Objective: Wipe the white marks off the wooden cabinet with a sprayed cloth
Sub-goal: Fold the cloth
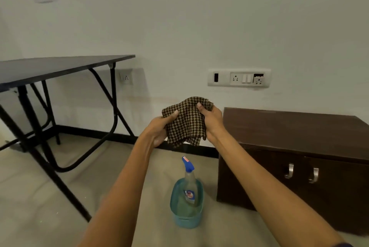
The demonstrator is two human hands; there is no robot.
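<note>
At the left of the frame stands a black folding table (65, 66), its surface bare and no part of the job. Moving toward the centre, the left hand (159, 129) holds the checked cloth (186, 121) from below and to the side, thumb pressed across the front; its grip is closed on the cloth. The right hand (212, 120) pinches the other edge, thumb on top, its grip likewise closed on the fabric. Held between both hands at chest height, the cloth seems to be getting bunched into a pad, probably so that one face can be pressed to the wood.

Directly below, in the lower centre, the spray bottle (189, 180) stands upright in a small teal tub (186, 218) on the floor, parked within easy reach yet clear of both arms. Whether the cloth is already wet cannot be told.

At the right sits the wooden cabinet (295, 132), low, dark brown, against the wall under a switch panel (238, 77). Its top looks smooth and slightly glossy, and two metal handles (301, 172) hang on the front. White marks are not clearly visible from here. The cloth hangs just left of the cabinet's near corner, not touching it.
</note>
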